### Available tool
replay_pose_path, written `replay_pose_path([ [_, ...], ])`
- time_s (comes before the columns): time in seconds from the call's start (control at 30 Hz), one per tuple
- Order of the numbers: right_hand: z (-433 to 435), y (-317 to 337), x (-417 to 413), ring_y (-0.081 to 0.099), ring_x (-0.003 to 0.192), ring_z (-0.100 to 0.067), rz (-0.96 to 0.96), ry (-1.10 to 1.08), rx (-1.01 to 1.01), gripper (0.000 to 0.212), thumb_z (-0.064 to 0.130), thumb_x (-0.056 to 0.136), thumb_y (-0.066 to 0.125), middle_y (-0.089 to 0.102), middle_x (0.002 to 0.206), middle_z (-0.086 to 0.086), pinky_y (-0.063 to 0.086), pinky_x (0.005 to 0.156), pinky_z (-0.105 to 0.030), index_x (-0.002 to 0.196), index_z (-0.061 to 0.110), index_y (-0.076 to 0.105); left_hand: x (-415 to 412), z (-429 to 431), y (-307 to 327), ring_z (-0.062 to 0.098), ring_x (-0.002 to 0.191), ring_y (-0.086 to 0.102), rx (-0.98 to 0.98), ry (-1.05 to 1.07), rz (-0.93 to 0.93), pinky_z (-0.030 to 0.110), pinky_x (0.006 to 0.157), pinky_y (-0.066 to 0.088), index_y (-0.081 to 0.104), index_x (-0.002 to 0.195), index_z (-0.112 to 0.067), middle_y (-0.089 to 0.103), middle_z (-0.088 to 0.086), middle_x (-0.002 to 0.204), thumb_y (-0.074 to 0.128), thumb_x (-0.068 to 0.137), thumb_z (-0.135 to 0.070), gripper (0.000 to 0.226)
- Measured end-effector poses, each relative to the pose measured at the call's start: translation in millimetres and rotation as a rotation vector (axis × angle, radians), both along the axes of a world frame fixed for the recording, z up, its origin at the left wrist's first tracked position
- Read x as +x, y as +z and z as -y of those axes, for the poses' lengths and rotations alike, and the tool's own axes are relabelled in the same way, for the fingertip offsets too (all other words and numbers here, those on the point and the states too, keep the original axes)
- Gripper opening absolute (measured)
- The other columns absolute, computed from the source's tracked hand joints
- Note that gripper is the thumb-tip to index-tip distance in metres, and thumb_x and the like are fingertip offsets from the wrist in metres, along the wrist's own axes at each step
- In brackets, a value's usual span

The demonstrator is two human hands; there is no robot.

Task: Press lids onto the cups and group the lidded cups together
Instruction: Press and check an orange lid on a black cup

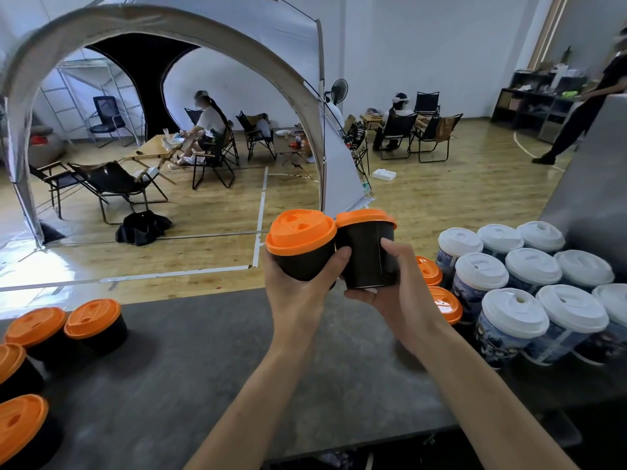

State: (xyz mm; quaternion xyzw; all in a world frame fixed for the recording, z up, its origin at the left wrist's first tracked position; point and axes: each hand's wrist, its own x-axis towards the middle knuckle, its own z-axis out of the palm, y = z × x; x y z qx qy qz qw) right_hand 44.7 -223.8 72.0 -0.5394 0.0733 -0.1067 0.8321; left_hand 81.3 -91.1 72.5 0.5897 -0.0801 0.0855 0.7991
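Observation:
My left hand (298, 293) grips a black cup with an orange lid (300, 237), tilted toward me, above the far edge of the grey counter (210, 361). My right hand (397, 290) grips a second black cup with an orange lid (368, 252), held upright beside the first; the two lids touch. Several lidded black cups (93, 322) stand grouped at the counter's left. Two more orange lids (444, 305) show just right of my right hand.
Several blue-printed cups with white lids (515, 313) are packed together on the right of the counter. Beyond the counter lie a wooden floor, a large tent arch (169, 25), folding chairs and seated people. A person stands at the far right.

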Motion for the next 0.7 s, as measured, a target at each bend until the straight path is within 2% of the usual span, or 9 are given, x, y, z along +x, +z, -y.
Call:
replay_pose_path([
  [0.13,-2.3,4.0,-0.2,0.070,0.110,-0.023,-0.003,0.001,-0.105,0.073,0.058,0.075,0.075,0.071,0.122,-0.010,0.059,0.081,-0.040,0.132,0.014,0.060,-1.0,-0.6,1.6,0.003,0.108,0.067,0.114,0.058,0.080,0.033,0.093,0.060,0.050,0.127,-0.035,0.066,-0.010,0.120,0.097,0.063,-0.026,0.080],
  [0.2,-5.0,2.8,1.0,0.072,0.107,-0.021,-0.030,-0.049,-0.151,0.085,0.058,0.066,0.086,0.070,0.122,-0.011,0.059,0.081,-0.039,0.132,0.013,0.058,-2.1,0.3,3.8,0.005,0.109,0.068,0.104,0.048,0.082,0.033,0.092,0.060,0.051,0.128,-0.032,0.067,-0.008,0.121,0.096,0.059,-0.032,0.083],
  [0.27,-7.0,2.6,1.5,0.073,0.105,-0.022,-0.051,-0.072,-0.114,0.090,0.058,0.064,0.086,0.069,0.123,-0.013,0.059,0.079,-0.037,0.135,0.013,0.053,-1.7,0.9,5.8,0.010,0.108,0.070,0.061,0.028,0.041,0.033,0.087,0.062,0.053,0.131,-0.027,0.069,-0.004,0.121,0.095,0.059,-0.033,0.083],
  [0.37,-5.8,4.8,1.0,0.073,0.104,-0.020,-0.051,-0.041,-0.018,0.076,0.054,0.073,0.077,0.070,0.122,-0.013,0.057,0.077,-0.035,0.134,0.013,0.055,-0.5,0.8,6.5,0.011,0.102,0.073,-0.017,-0.047,-0.046,0.024,0.072,0.061,0.056,0.130,-0.023,0.071,0.001,0.118,0.093,0.069,-0.019,0.071],
  [0.43,-4.5,7.1,-0.9,0.073,0.098,-0.016,-0.038,-0.016,-0.024,0.057,0.050,0.082,0.068,0.071,0.118,-0.011,0.057,0.076,-0.034,0.128,0.016,0.061,-0.2,0.4,5.2,0.011,0.100,0.073,-0.036,-0.071,-0.068,0.023,0.071,0.060,0.057,0.130,-0.022,0.072,0.002,0.117,0.092,0.071,-0.016,0.068],
  [0.5,-2.9,7.7,-1.8,0.072,0.099,-0.017,-0.034,0.002,-0.043,0.052,0.051,0.085,0.061,0.073,0.115,-0.010,0.056,0.078,-0.036,0.125,0.018,0.064,0.4,0.1,4.2,0.013,0.102,0.073,-0.035,-0.058,-0.060,0.027,0.073,0.061,0.056,0.130,-0.021,0.072,0.002,0.117,0.093,0.071,-0.016,0.069],
  [0.57,-3.2,7.8,-0.8,0.071,0.104,-0.019,-0.044,-0.005,-0.102,0.067,0.061,0.078,0.069,0.073,0.117,-0.009,0.056,0.079,-0.035,0.129,0.018,0.064,0.7,-0.1,4.6,0.015,0.104,0.073,-0.023,-0.045,-0.042,0.030,0.075,0.063,0.056,0.131,-0.022,0.071,0.002,0.119,0.094,0.068,-0.019,0.074],
  [0.63,-5.7,6.3,1.9,0.071,0.107,-0.021,-0.065,-0.053,-0.163,0.096,0.072,0.058,0.082,0.071,0.121,-0.009,0.057,0.078,-0.033,0.134,0.018,0.058,-0.4,0.0,5.7,0.016,0.107,0.072,-0.006,-0.046,-0.027,0.031,0.077,0.063,0.055,0.133,-0.022,0.070,0.002,0.121,0.096,0.063,-0.025,0.080],
  [0.7,-6.0,3.7,3.6,0.072,0.104,-0.021,-0.081,-0.084,-0.153,0.109,0.072,0.048,0.087,0.069,0.122,-0.010,0.057,0.075,-0.032,0.136,0.016,0.053,-1.5,0.1,7.1,0.016,0.106,0.072,-0.006,-0.053,-0.031,0.028,0.074,0.062,0.055,0.133,-0.022,0.070,0.002,0.121,0.095,0.063,-0.027,0.081],
])
